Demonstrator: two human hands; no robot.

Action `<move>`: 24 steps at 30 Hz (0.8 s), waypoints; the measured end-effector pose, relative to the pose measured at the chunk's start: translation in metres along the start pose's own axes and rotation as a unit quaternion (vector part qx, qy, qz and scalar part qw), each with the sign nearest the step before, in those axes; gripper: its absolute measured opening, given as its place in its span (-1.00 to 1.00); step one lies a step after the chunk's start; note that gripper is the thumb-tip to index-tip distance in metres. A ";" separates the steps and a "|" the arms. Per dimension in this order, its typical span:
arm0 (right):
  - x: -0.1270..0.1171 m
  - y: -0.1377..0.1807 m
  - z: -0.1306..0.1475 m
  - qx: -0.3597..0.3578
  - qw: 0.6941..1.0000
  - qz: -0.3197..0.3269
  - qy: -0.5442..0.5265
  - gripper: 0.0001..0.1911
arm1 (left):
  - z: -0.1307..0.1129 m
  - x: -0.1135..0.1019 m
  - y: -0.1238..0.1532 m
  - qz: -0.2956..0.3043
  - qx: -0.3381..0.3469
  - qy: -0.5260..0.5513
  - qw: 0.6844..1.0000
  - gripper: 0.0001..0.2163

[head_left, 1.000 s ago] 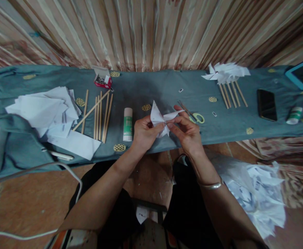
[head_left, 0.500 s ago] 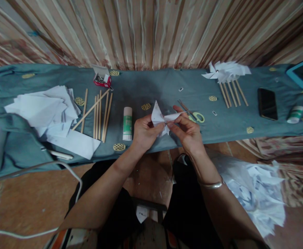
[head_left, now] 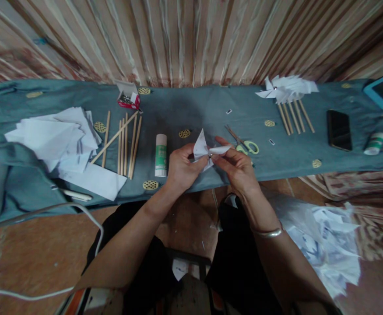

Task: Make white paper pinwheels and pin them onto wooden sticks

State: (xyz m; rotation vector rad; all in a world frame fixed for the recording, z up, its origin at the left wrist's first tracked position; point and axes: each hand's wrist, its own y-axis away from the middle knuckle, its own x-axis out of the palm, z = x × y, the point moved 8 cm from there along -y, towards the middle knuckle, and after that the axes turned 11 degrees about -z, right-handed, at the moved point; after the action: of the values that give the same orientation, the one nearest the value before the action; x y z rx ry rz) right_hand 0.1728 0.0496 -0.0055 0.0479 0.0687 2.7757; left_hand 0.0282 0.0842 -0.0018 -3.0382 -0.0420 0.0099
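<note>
A small folded white paper pinwheel (head_left: pixel 202 151) sits between both my hands, above the near edge of a table covered in grey-blue cloth (head_left: pixel 198 109). My left hand (head_left: pixel 180 168) grips its left side with thumb and fingers closed. My right hand (head_left: pixel 237 168) pinches a flap near the paper's middle. A glue stick (head_left: pixel 160 155) lies just left of my left hand. Scissors with light green handles (head_left: pixel 245 144) rest just beyond my right hand.
Several wooden sticks (head_left: pixel 125 140) and a heap of white paper (head_left: pixel 60 140) lie at left, a red pin box (head_left: pixel 128 99) behind them. At right are finished pinwheels on sticks (head_left: pixel 288 98), a black phone (head_left: pixel 339 130) and a glue bottle (head_left: pixel 373 144). Paper scraps (head_left: pixel 329 247) fill a bag by my right knee.
The paper's flaps have been drawn closer to its middle, so it looks more compact. Both hands stay in the same place.
</note>
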 end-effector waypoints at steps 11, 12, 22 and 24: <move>0.001 0.002 -0.014 0.098 0.994 -0.006 -0.047 -0.74 | -0.016 0.000 0.002 0.025 0.078 -0.082 0.993 -0.87; 0.001 0.002 -0.015 0.107 0.993 -0.006 -0.050 -0.76 | -0.017 0.000 0.003 0.027 0.082 -0.086 0.993 -0.87; 0.005 0.003 -0.021 0.154 0.986 -0.001 -0.068 -0.84 | -0.018 0.001 0.005 0.047 0.079 -0.109 0.990 -0.83; 0.005 0.003 -0.022 0.151 0.986 -0.007 -0.071 -0.84 | -0.018 0.000 0.005 0.047 0.078 -0.103 0.991 -0.82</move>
State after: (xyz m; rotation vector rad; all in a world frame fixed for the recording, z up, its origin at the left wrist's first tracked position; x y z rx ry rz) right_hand 0.1665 0.0474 -0.0271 0.3197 0.4508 2.7149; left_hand 0.0289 0.0774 0.0154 -2.8681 0.0817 0.3190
